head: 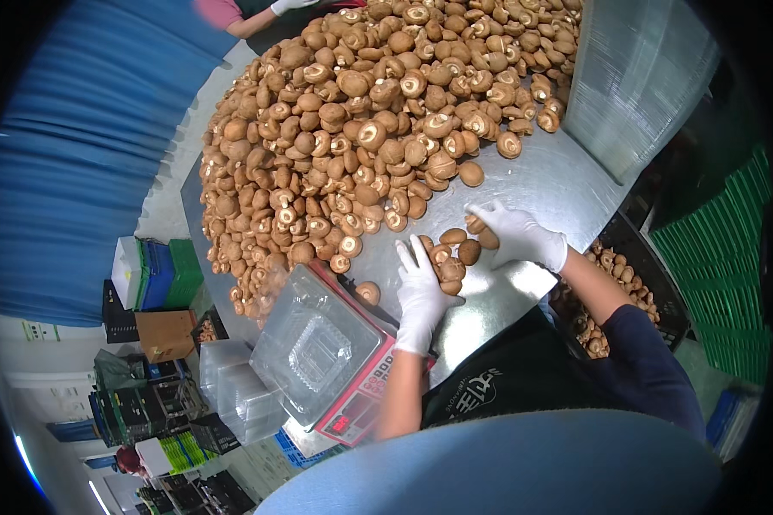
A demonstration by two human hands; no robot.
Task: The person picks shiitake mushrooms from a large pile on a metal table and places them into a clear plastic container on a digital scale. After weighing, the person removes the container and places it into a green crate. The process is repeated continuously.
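Note:
My left hand [420, 291], in a white glove, rests with fingers apart against a small cluster of brown shiitake mushrooms [452, 269] on the metal table [541, 174]. On the cluster's other side, my right hand [520, 235], also white-gloved, curls around two mushrooms [487, 238]; its palm side is partly hidden. To the left of my left hand stands a red-framed digital scale [361, 407] with a lit display. A clear plastic tray [317, 341] lies on its platform. One mushroom [368, 293] sits between the scale and my left hand.
A large heap of shiitake mushrooms [361, 129] covers the far table. Stacked clear trays [241, 389] stand left of the scale. A film-wrapped stack [638, 84] is at the right edge. Below it is a black crate [673, 302] of mushrooms. Another person's gloved hand [290, 5] shows at the top.

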